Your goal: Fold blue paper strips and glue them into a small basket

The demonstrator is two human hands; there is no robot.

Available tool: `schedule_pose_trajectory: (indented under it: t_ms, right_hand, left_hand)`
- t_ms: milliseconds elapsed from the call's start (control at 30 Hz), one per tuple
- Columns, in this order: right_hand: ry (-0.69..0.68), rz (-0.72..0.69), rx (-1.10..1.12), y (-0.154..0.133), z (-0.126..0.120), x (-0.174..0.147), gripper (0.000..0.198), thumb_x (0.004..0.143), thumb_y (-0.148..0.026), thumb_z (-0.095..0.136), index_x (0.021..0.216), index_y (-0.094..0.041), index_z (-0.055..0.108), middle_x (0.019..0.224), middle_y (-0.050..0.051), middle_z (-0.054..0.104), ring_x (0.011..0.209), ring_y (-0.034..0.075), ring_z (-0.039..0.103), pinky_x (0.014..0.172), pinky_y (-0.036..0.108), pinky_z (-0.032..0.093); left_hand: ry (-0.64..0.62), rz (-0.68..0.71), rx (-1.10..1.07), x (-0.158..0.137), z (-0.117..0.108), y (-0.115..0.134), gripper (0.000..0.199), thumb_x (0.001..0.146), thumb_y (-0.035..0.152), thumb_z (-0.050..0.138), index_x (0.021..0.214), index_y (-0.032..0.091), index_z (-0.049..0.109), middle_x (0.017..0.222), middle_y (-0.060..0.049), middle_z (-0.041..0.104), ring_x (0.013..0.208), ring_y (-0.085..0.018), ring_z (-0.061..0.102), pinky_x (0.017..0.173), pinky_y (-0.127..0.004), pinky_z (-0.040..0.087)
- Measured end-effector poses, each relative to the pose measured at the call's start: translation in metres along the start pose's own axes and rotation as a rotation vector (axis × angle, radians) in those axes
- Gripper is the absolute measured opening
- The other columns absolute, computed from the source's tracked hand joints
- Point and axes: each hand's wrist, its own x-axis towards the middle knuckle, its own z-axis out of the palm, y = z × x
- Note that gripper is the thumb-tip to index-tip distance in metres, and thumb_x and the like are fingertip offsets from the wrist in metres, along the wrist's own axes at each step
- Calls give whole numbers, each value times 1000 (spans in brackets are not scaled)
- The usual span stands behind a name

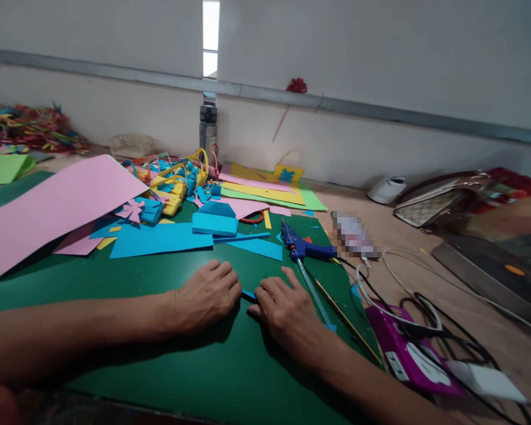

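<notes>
A narrow blue paper strip [248,296] runs between my two hands, low over the green mat [115,366]. My left hand [210,289] is closed on its left end, with the fingers curled. My right hand [287,310] pinches the other end, its index finger raised a little. Most of the strip is hidden under the fingers. Just beyond my hands lie a flat blue sheet [159,239] and a small folded blue paper box [215,224]. A blue hot glue gun [307,248] rests past my right hand.
A large pink sheet [62,215] lies at the left. Small paper baskets [172,192] are heaped at the back. A gold stick [347,321], a purple power strip [411,348] and tangled cables stand on the right. Behind them is a handbag [438,203].
</notes>
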Motion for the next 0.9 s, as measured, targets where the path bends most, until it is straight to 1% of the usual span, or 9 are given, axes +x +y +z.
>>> schedule_pose_trajectory:
  t_ms: [67,167,267,400,467,567,700,800,900]
  right_hand:
    - [-10,-6,-41,0,0,0,15,87,-15,47,77,-15,59,75,5,60,72,20,53,91,46,34]
    - [-16,11,-79,-1,-2,0,20,84,-5,43,76,-16,58,73,5,59,69,19,52,93,45,32]
    - [34,19,-102,-4,-4,-1,20,84,-5,41,79,-15,57,72,4,59,67,18,51,94,45,31]
    - [164,-13,-166,-9,-8,-1,22,87,-7,38,79,-14,57,64,2,55,60,17,46,95,48,29]
    - [203,-19,-178,-11,-9,-1,23,87,-8,37,77,-15,56,62,2,54,59,17,45,96,50,27]
    - [194,-13,-188,-11,-9,0,23,87,-8,36,75,-16,54,62,1,53,60,17,44,99,52,24]
    - [166,36,-239,-10,-8,1,24,83,-5,36,69,-18,50,62,1,52,60,18,44,100,54,19]
    - [169,51,-259,-7,-8,0,23,83,-6,37,67,-19,47,61,1,52,60,18,43,100,55,18]
    - [185,64,-268,-1,-9,-1,23,83,-7,37,65,-19,47,61,1,52,60,18,42,99,56,17]
  left_hand:
    - [26,-9,4,1,3,-1,5,85,13,50,82,15,53,80,-6,58,73,-22,48,62,-35,31]
    - [60,-13,17,4,6,1,7,86,12,47,83,15,51,78,-6,58,71,-22,48,63,-36,31]
    - [84,-9,32,7,5,6,7,87,12,45,86,15,50,77,-6,58,69,-22,49,62,-36,31]
    - [73,-9,36,10,2,11,8,84,10,47,79,16,49,70,-4,58,63,-21,50,57,-35,31]
    - [76,-16,38,10,1,13,10,83,9,48,76,17,49,66,-3,57,59,-21,50,56,-34,31]
    - [94,-17,46,10,1,13,13,81,8,49,74,18,48,63,-2,57,56,-20,50,55,-33,31]
    - [121,-20,51,9,3,8,15,80,6,49,71,18,48,61,-2,56,55,-20,50,56,-33,30]
    - [165,-35,43,6,7,-1,17,81,6,46,70,18,50,58,-2,55,54,-19,48,56,-32,29]
    - [211,-46,27,1,13,-14,23,84,5,39,72,18,53,59,-2,56,56,-19,47,59,-32,28]
